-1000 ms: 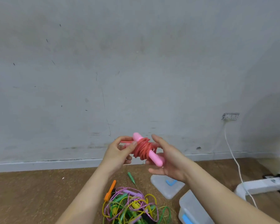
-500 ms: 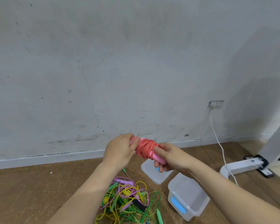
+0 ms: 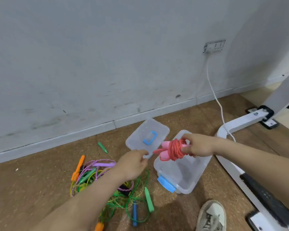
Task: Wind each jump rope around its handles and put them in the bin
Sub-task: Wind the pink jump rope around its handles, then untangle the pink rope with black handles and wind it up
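Soft, even indoor light keeps the scene fairly bright. A faint shadow lies on the floor (image 3: 165, 203) just beside the bin (image 3: 188, 189), and the wall (image 3: 260, 47) dims at upper right. The skirting board (image 3: 73, 137) bows from wide-angle distortion; everything looks slightly blurred.

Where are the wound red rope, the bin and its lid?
wound red rope (image 3: 174, 151), head view, on the coils.
bin (image 3: 188, 173), head view, on its bare floor.
lid (image 3: 138, 139), head view, on the clear panel.

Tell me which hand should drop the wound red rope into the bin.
Right. The right hand grips the wound red jump rope over the open bin, so it only needs to lower and release. The left hand holds nothing and hangs beside the bin, over the tangled ropes.
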`<control>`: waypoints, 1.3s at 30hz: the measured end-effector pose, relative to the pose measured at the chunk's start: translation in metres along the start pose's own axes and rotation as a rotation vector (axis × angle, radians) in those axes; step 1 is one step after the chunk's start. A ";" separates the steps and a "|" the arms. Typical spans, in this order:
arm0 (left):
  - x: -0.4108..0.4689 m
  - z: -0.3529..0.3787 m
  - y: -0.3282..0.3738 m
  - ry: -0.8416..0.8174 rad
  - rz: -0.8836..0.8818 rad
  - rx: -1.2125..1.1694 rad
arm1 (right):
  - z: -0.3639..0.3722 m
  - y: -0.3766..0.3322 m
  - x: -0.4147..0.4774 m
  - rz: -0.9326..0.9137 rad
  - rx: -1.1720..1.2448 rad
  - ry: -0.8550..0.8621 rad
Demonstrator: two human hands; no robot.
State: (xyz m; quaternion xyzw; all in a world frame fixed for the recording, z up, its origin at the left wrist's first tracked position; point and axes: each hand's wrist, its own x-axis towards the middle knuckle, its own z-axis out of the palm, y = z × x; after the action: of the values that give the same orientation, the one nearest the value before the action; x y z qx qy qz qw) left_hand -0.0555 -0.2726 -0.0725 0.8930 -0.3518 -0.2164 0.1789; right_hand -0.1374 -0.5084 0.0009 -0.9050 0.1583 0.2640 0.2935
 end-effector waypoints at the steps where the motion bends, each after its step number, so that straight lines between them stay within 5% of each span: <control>1: 0.013 0.020 0.002 -0.031 -0.026 -0.033 | 0.000 0.014 0.010 0.023 -0.021 0.004; 7: 0.063 0.128 -0.001 -0.135 -0.205 -0.211 | 0.041 0.088 0.073 0.163 -0.042 -0.025; 12: 0.089 0.163 -0.016 -0.013 -0.265 -0.403 | 0.089 0.116 0.127 0.209 -0.008 -0.042; 24: 0.096 0.164 -0.032 0.098 -0.251 -0.530 | 0.156 0.121 0.182 0.228 -0.276 -0.268; 32: 0.093 0.142 -0.040 -0.029 -0.302 -0.566 | 0.156 0.113 0.180 0.305 -0.471 -0.187; 36: 0.063 0.100 -0.074 0.262 -0.355 -0.435 | 0.120 0.087 0.161 0.250 -0.316 -0.080; 39: 0.031 0.078 -0.123 0.382 -0.397 -0.323 | 0.103 0.054 0.147 0.104 -0.002 -0.169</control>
State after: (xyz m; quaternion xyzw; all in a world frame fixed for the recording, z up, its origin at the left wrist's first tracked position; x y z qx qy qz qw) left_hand -0.0072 -0.2229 -0.2048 0.9288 -0.0919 -0.1286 0.3352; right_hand -0.0822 -0.5061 -0.1782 -0.8703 0.1797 0.3545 0.2909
